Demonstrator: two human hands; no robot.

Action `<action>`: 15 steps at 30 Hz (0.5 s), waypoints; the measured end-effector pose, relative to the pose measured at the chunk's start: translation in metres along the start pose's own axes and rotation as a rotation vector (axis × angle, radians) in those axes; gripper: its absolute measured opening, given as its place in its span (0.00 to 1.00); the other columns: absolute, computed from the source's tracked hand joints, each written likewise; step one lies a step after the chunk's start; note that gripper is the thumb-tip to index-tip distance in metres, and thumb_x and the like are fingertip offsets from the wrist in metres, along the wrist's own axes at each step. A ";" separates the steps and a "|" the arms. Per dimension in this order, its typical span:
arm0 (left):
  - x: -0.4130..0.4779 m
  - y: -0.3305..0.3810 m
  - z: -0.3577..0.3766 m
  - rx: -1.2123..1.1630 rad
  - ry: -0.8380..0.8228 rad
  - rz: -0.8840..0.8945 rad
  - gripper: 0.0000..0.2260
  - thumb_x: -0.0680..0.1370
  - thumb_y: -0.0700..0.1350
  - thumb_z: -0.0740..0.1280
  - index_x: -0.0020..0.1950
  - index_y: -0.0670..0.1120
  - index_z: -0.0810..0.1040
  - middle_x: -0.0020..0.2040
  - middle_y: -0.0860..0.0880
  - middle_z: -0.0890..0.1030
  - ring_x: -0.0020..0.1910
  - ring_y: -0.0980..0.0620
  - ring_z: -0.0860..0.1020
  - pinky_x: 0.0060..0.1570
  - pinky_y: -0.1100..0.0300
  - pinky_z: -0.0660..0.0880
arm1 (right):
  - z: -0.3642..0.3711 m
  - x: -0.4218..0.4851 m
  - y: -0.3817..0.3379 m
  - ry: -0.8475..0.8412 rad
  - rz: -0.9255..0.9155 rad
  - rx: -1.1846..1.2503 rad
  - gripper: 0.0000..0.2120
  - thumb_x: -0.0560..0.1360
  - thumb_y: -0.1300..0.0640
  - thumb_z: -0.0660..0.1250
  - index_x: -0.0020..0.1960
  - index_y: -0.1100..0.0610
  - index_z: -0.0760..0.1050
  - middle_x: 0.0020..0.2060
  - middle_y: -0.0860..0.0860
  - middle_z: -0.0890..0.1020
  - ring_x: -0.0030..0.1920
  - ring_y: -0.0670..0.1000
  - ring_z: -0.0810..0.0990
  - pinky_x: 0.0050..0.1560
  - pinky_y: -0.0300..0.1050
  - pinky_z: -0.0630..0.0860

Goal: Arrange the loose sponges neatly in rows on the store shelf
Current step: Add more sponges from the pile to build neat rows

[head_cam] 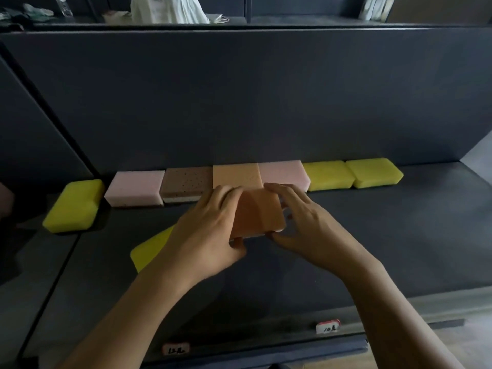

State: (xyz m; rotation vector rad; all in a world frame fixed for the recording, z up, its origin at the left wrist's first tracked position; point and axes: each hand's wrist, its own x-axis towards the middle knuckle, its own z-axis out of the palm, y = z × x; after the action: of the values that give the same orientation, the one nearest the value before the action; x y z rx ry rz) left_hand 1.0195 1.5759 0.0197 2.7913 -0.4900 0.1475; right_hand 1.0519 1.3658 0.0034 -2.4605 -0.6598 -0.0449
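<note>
An orange sponge is held between both my hands just in front of the back row. My left hand grips its left side with the thumb under the near edge. My right hand holds its right side, fingers curled over the top. Along the shelf's back wall runs a row of sponges: pink, brown dotted, orange, pink, and two yellow. A loose yellow sponge lies at the far left. Another yellow sponge lies partly hidden under my left forearm.
The dark shelf board has a back wall and slanted side panels at left and right. Two small price tags sit on the front rail. Above, an upper shelf holds white cloth goods.
</note>
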 end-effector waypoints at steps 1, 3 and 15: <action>0.002 0.001 0.000 0.024 -0.006 0.006 0.42 0.72 0.57 0.72 0.77 0.54 0.49 0.73 0.56 0.56 0.70 0.53 0.63 0.64 0.59 0.64 | 0.000 0.002 0.002 0.011 -0.003 0.006 0.37 0.70 0.49 0.75 0.73 0.43 0.58 0.67 0.39 0.66 0.55 0.47 0.78 0.52 0.45 0.77; 0.005 0.004 0.001 0.088 0.026 0.034 0.42 0.71 0.60 0.72 0.77 0.53 0.51 0.73 0.54 0.58 0.70 0.52 0.62 0.67 0.55 0.63 | 0.000 0.004 0.004 0.012 -0.017 0.020 0.36 0.69 0.48 0.76 0.71 0.43 0.60 0.65 0.39 0.68 0.55 0.48 0.79 0.52 0.49 0.78; 0.026 0.008 -0.002 0.098 0.059 0.059 0.37 0.70 0.59 0.73 0.75 0.52 0.61 0.70 0.54 0.66 0.65 0.52 0.71 0.59 0.58 0.68 | -0.013 0.012 0.023 0.014 -0.033 0.080 0.34 0.68 0.47 0.77 0.68 0.46 0.64 0.64 0.41 0.71 0.58 0.44 0.77 0.54 0.49 0.78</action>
State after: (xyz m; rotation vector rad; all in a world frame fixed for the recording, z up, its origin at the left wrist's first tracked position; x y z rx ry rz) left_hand 1.0407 1.5612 0.0279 2.8590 -0.5652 0.2725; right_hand 1.0746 1.3472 0.0042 -2.3709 -0.6830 -0.0477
